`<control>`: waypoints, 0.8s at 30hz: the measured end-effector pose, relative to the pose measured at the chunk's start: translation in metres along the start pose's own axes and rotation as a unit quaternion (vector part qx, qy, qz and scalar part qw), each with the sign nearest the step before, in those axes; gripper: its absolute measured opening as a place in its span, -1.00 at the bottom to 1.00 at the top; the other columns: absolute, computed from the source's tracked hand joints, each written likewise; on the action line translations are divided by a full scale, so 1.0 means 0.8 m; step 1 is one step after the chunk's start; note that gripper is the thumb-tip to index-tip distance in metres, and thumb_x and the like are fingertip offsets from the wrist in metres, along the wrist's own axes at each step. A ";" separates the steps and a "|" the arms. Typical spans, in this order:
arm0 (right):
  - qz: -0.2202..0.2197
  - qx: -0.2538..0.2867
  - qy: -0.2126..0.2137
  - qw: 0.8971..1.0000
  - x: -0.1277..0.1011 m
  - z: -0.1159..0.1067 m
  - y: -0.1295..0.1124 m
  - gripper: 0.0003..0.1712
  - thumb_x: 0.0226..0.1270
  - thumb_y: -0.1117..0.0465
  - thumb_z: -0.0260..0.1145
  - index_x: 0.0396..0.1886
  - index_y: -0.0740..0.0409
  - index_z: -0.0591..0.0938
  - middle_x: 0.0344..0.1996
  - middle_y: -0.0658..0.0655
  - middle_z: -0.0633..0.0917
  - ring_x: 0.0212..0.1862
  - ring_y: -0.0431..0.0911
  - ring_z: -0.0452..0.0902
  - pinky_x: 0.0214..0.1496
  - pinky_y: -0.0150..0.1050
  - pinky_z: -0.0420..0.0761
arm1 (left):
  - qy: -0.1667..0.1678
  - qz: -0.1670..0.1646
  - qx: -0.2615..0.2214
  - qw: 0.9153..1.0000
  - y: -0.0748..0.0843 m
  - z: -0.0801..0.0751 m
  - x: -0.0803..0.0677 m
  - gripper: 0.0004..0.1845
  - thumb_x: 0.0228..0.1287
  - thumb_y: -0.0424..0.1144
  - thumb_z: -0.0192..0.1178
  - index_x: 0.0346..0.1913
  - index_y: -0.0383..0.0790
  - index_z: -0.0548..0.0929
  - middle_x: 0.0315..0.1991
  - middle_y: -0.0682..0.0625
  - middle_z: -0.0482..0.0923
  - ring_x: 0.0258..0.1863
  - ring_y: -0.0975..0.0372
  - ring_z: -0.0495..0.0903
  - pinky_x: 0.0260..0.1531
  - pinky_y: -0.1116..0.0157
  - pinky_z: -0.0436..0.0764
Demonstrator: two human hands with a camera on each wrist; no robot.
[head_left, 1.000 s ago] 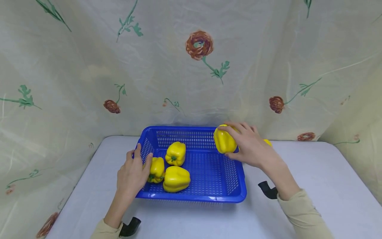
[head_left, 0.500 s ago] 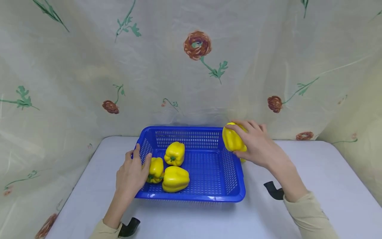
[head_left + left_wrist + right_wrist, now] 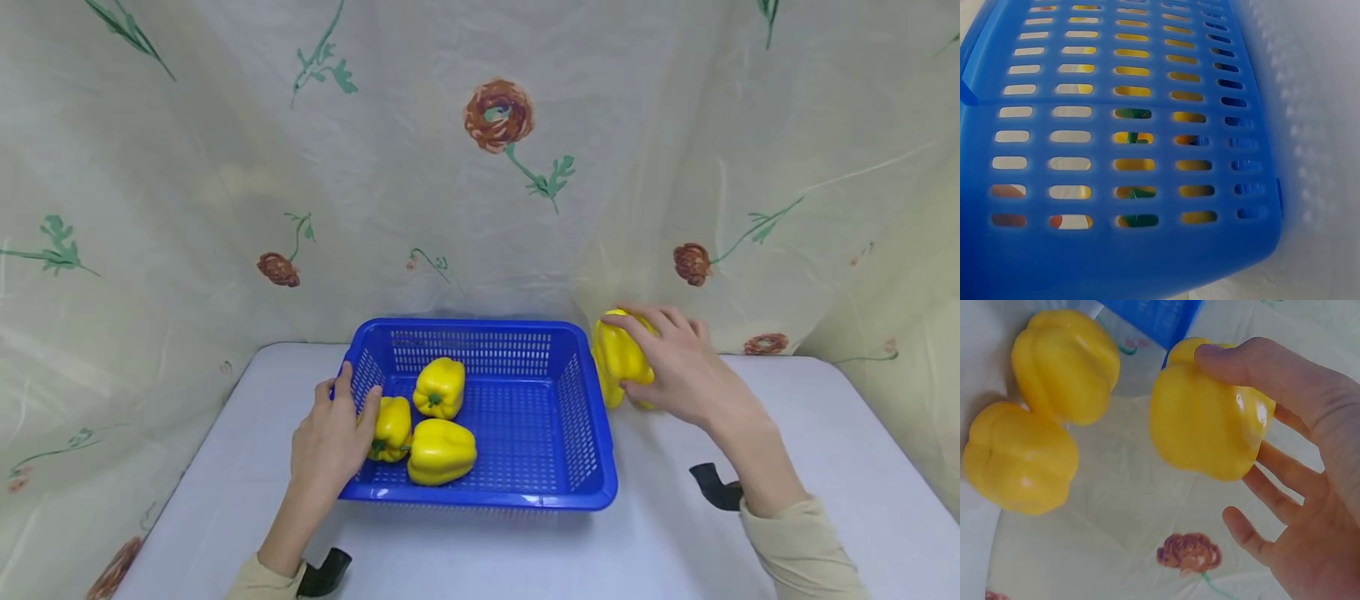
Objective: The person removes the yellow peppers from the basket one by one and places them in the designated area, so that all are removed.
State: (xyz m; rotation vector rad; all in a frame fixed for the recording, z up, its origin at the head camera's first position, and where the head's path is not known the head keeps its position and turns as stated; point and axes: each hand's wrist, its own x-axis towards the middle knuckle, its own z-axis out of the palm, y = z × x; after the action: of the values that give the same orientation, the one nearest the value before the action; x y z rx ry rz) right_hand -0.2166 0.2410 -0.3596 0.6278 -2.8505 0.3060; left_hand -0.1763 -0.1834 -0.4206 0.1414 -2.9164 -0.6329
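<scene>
A blue plastic basket (image 3: 525,498) with slotted walls stands on the table; three yellow bell peppers, one of them (image 3: 442,451), lie in its left part. My left hand (image 3: 330,437) grips the basket's left rim, thumb on the inner side. In the left wrist view the outside of the basket wall (image 3: 1097,250) fills most of the picture, with yellow showing through the slots. Just outside the right rim, my right hand (image 3: 686,375) holds another yellow bell pepper (image 3: 1204,419) between thumb and fingers, raised above two more yellow peppers, one (image 3: 1066,365) touching the other (image 3: 1019,456).
A white cloth (image 3: 825,442) covers the table. Right behind it hangs a flowered curtain (image 3: 585,233), which also runs along both sides. Black curved pieces sit at both wrists, one at the right cuff (image 3: 716,487).
My right hand has carried the pepper rightward, from over the basket's back right corner to outside its right rim. The left hand and the basket stay where they were.
</scene>
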 end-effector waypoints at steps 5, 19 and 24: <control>0.006 -0.012 -0.002 1.000 -0.007 -0.002 0.013 -0.04 0.16 0.24 0.67 0.55 -0.03 0.45 0.56 0.31 0.43 0.48 0.35 0.29 0.39 0.46 0.31 | -0.001 -0.001 0.001 1.000 0.000 -0.001 0.000 -0.21 0.73 0.13 -0.07 0.66 -0.44 0.21 0.45 -0.60 0.39 -0.35 -0.22 0.77 -0.59 0.17 0.72; 0.037 -0.040 -0.006 0.998 -0.026 -0.005 0.043 -0.01 0.08 0.27 0.72 0.52 0.00 0.47 0.52 0.38 0.44 0.48 0.44 0.28 0.38 0.57 0.31 | -0.005 -0.005 -0.001 1.000 -0.001 -0.001 -0.001 -0.21 0.73 0.13 -0.08 0.67 -0.43 0.19 0.47 -0.60 0.37 -0.25 -0.29 0.79 -0.51 0.09 0.78; 0.047 -0.042 -0.012 0.998 -0.033 -0.004 0.057 0.01 0.05 0.28 0.72 0.52 0.02 0.47 0.52 0.40 0.42 0.47 0.45 0.26 0.34 0.57 0.32 | -0.005 -0.004 -0.003 1.000 -0.001 0.000 0.000 -0.21 0.73 0.13 -0.08 0.67 -0.43 0.19 0.47 -0.59 0.37 -0.28 -0.27 0.79 -0.54 0.12 0.76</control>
State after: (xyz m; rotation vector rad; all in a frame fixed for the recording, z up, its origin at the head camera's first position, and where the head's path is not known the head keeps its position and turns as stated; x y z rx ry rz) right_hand -0.2126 0.2920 -0.3703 0.4852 -2.9047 0.1936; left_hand -0.1762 -0.1839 -0.4210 0.1493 -2.9247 -0.6454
